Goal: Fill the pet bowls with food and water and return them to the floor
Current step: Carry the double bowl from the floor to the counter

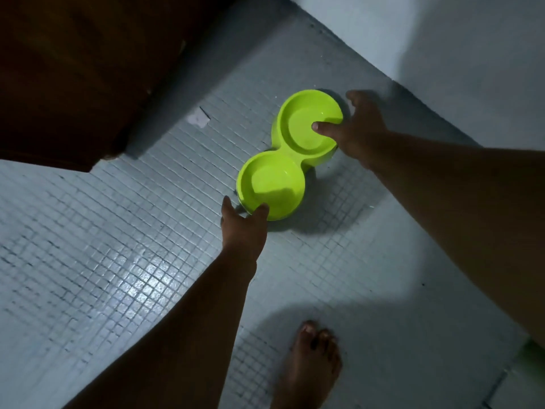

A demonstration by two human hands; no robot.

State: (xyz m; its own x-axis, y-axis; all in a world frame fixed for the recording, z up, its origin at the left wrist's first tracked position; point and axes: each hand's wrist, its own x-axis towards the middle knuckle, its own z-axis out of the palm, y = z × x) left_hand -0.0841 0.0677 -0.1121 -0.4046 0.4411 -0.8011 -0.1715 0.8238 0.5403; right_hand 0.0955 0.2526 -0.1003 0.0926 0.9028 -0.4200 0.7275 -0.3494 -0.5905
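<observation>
Head view looks down on a lime-green double pet bowl standing on the grey small-tiled floor, close to a pale wall on the far right. The left hand grips the near well's rim, thumb on top and a finger along the outside. The right hand grips the far well's rim, thumb hooked inside and fingers curled round the outer wall. A dark wooden door fills the far left, and a bare foot stands near.

- Pale grey floor of small square mosaic tiles, glossy where light falls.
- Dark brown wooden door upper left.
- Plain pale wall upper right.
</observation>
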